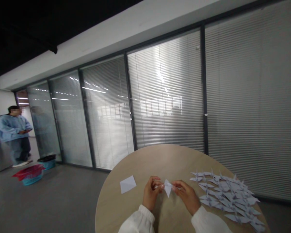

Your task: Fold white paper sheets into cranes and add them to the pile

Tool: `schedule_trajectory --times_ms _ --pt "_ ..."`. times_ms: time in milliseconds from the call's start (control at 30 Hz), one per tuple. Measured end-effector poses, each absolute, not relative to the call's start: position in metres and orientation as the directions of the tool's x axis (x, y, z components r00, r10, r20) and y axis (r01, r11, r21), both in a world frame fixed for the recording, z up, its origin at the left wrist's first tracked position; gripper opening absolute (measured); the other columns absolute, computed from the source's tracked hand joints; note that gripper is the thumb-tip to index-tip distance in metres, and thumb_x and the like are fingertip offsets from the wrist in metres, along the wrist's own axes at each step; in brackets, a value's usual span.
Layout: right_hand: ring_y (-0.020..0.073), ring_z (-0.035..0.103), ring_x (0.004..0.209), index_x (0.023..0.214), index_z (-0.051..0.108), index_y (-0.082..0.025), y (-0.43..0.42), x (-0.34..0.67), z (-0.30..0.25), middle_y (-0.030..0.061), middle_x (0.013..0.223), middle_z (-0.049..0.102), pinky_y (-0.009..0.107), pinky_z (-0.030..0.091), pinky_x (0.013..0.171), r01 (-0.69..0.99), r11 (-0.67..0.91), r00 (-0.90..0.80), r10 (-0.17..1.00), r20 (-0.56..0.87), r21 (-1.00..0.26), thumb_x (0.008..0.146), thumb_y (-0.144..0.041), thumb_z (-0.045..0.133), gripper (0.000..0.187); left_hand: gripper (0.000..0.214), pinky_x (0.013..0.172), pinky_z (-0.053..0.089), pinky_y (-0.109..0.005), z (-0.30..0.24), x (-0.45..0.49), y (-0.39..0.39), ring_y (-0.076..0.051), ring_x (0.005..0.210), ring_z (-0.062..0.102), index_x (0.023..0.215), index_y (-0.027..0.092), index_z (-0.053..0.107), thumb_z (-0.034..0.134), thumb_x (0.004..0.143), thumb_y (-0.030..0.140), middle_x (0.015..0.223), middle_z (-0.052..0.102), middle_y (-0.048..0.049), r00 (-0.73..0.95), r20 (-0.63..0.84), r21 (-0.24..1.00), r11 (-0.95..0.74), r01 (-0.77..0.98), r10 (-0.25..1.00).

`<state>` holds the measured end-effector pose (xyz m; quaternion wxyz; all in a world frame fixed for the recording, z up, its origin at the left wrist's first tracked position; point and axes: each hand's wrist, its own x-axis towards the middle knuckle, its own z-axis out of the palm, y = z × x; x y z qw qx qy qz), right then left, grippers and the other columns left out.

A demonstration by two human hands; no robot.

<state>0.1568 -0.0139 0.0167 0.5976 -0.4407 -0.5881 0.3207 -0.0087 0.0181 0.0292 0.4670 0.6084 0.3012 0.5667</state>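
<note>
Between my two hands is a small piece of white folded paper (168, 187), kite-shaped with its long point toward me. My left hand (152, 192) pinches its left side between thumb and fingers. On the other side, the fingers of my right hand (186, 193) are closed on its right edge. Both hands are held over the round wooden table (126, 215). Left of them lies a flat white sheet of paper (128, 184) with a crease. Many folded paper cranes (226, 194) sit in rows to the right of my right hand.
Beyond the table runs a glass partition with blinds (167, 129). Two blue bins, one with a red liner (30, 171) and one with a black liner (47, 158), stand on the floor at left. A person in a blue top (14, 127) stands at the far left.
</note>
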Motion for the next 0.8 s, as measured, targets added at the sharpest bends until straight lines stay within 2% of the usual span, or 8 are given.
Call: schedule_trajectory --times_ms 300,533,800 --pt "0.017 0.058 0.062 0.075 0.06 -0.017 -0.0148 0.1571 0.0156 0.004 0.071 0.064 0.024 0.045 0.056 0.213 0.417 0.122 0.886 0.447 -0.884 0.071 -0.046 0.051 0.03 0.022 0.061 0.043 -0.023 0.0313 -0.0069 0.0141 -0.016 0.07 0.058 0.078 0.015 0.058 0.067 0.059 0.023 0.072 0.063 -0.0027 0.201 0.349 0.937 -0.341 -0.073 0.916" --pt "0.0151 0.055 0.06 0.08 0.058 -0.018 -0.0179 0.1528 0.0174 0.0027 0.074 0.063 0.022 0.042 0.052 0.231 0.368 0.079 0.915 0.395 -0.901 0.069 -0.047 0.051 0.032 0.019 0.057 0.04 -0.023 0.0297 -0.0103 0.0165 -0.015 0.063 0.056 0.075 0.015 0.06 0.064 0.061 0.026 0.067 0.063 -0.0018 0.154 0.362 0.93 -0.367 0.002 0.919" --pt "0.0125 0.052 0.058 0.074 0.057 -0.018 -0.0155 0.1531 0.0098 -0.0008 0.067 0.059 0.019 0.039 0.051 0.283 0.334 0.039 0.933 0.359 -0.899 0.071 -0.044 0.048 0.028 0.027 0.056 0.041 -0.022 0.0231 -0.0122 0.0222 -0.014 0.06 0.057 0.076 0.014 0.06 0.071 0.054 0.025 0.066 0.064 -0.0022 0.185 0.35 0.936 -0.334 -0.115 0.918"
